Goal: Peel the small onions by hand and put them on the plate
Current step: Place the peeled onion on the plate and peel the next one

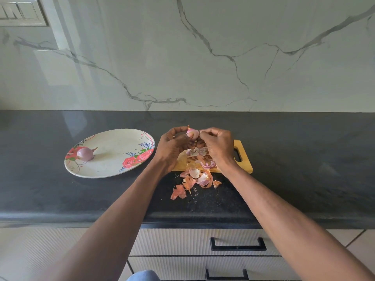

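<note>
Hands meet above the far end of the cutting board. We record our left hand [172, 145] with its fingers curled round a small onion [192, 133], holding it up off the board; the onion shows pale pink flesh with a thin dry tip pointing up. Our right hand [218, 148] sits just beside it, fingers bent, its fingertips [203, 133] pinching at the onion's right side. Whether they grip a flap of skin or the bulb itself, we cannot tell.

Under both hands lies the wooden cutting board [246, 159], its handle slot showing to the right of our right wrist. Most of its surface is hidden by our hands and by loose onion skins [197, 175]. The skins are pink, white and orange-brown; the heap spills off the board's near edge onto the dark countertop [304, 159], with small crumbs scattered nearer to us.

Left of the board, apart from it, sits an oval plate [113, 153] printed with red roses. One peeled onion [85, 154] rests on the plate's left part, purple and glossy, its stalk end pointing right. We see only this one on the plate.

Behind the counter rises a pale marble-veined wall [203, 57], with a switch panel [20, 12] at upper left. Below the counter edge are ribbed drawer fronts with black handles [237, 245].
</note>
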